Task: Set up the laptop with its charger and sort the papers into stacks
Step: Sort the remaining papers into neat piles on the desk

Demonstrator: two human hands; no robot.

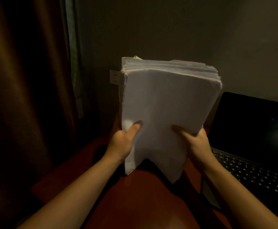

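White thick stack of loose paper sheets [168, 104] is held up above the reddish-brown wooden table [143, 199], roughly upright, top leaning away toward the far wall. The left hand [121, 139] clamps the stack's lower left edge, thumb pressed flat on the front sheet and fingers hidden behind. The right hand [196, 141] clamps the lower right edge the same way, thumb on the front and fingers behind; it is motion-blurred. Both forearms are bare and reach in from the near edge. Sheet edges at the top are fanned and uneven, not squared. The bottom edge of the front sheets shows a V-shaped notch between the two hands. A small yellow slip [136, 56] pokes out at the stack's top left corner. The open black laptop [250, 129] sits on the table at right, just beside the stack, screen dark, with its keyboard [253, 176] showing faint light key legends. A white wall socket plate [114, 77] sits on the far grey wall [184, 30], its right part covered by the stack. A brown curtain [27, 80] hangs at left. The room is dim.
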